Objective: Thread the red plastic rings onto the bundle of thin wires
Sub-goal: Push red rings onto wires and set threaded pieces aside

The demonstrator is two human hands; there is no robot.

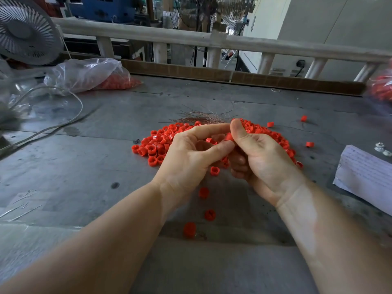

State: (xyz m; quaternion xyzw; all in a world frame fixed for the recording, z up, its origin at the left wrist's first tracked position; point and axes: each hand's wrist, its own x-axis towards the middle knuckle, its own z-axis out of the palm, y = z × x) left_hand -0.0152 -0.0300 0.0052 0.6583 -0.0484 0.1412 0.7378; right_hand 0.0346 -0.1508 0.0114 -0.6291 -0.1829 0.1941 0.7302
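Table [89, 166] is grey, scuffed metal; far edge runs along a brown cardboard strip [244, 78] at 12 o'clock, with a pale railing [191, 40] just behind it. Near edge is out of frame under the forearms. Bare surface spreads at 9 o'clock and at 6 o'clock between the arms.

Clutter sits at the margins. Fan [26, 31] at 10 o'clock, clear plastic bag [84, 74] of red parts beside it, white cable [53, 124] looping across the table at 9 o'clock. Second bag of red parts [381, 88] at 2 o'clock, cut by the frame edge. Paper sheet [367, 177] at 3 o'clock, with small white parts [381, 148] just beyond it.

Pile of red rings [159, 145] lies at centre, directly under and beyond both hands. Strays are scattered toward 6 o'clock [210, 215] and toward 2 o'clock [303, 118].

Right hand [263, 162] has its fingers curled and pinches one red ring [228, 137] between thumb and fingers. Left hand [191, 158] is curled, thumb and index finger meeting the same ring from 9 o'clock. Cannot tell which hand holds the wire bundle [203, 118]; its loose ends fan out toward 11 o'clock just beyond the fingertips, over the far side of the pile. Hands are touching each other at the ring.
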